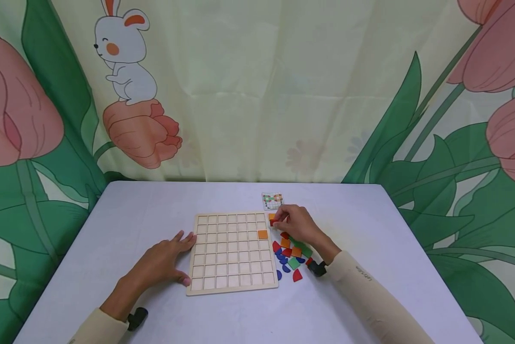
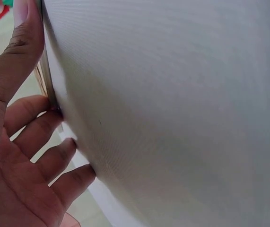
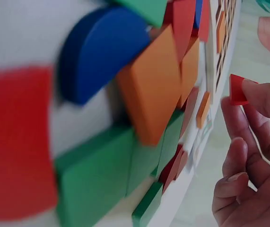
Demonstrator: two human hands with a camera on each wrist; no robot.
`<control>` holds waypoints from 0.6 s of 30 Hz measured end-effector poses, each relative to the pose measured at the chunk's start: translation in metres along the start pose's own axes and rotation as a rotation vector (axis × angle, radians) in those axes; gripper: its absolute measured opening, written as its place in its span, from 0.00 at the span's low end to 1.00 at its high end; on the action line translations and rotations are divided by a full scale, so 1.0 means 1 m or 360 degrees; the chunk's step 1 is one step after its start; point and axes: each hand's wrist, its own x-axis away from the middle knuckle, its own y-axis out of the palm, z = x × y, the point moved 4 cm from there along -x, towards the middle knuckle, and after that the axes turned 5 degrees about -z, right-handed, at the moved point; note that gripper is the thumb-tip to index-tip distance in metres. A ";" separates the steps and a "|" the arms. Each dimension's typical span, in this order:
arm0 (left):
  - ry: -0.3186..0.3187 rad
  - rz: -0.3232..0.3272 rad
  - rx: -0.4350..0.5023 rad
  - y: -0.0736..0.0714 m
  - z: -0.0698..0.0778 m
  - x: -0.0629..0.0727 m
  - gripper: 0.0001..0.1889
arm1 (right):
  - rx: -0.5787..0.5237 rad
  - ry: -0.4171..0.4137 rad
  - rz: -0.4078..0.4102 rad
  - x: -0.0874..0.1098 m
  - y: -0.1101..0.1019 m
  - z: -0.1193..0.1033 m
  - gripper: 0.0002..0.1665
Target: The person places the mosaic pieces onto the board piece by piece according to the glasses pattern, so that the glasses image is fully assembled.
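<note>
A wooden grid board lies on the table, with one orange square in a cell near its right edge. My left hand is at the board's left side, fingers spread, thumb and fingertips touching its edge. My right hand is just off the board's upper right corner, where it pinches a small red block between thumb and fingers. The block's full shape is partly hidden by the fingertips. Close beside it in the head view, an orange piece lies on the table.
Loose red, orange, green and blue pieces lie right of the board, among them a green piece, a red quarter-circle and a blue half-circle. A small printed pattern card lies beyond the board. A printed curtain hangs behind the table.
</note>
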 end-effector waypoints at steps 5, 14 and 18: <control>-0.0008 -0.0005 -0.0005 0.001 0.000 0.000 0.65 | -0.0047 0.0024 -0.0008 -0.003 0.005 -0.007 0.07; -0.0001 -0.0013 -0.0006 0.000 0.000 -0.001 0.65 | -0.0043 -0.0031 0.0027 -0.011 0.015 -0.016 0.04; -0.0003 -0.0015 -0.0013 -0.001 0.001 0.000 0.65 | 0.0075 -0.0058 0.0029 -0.015 0.020 -0.020 0.04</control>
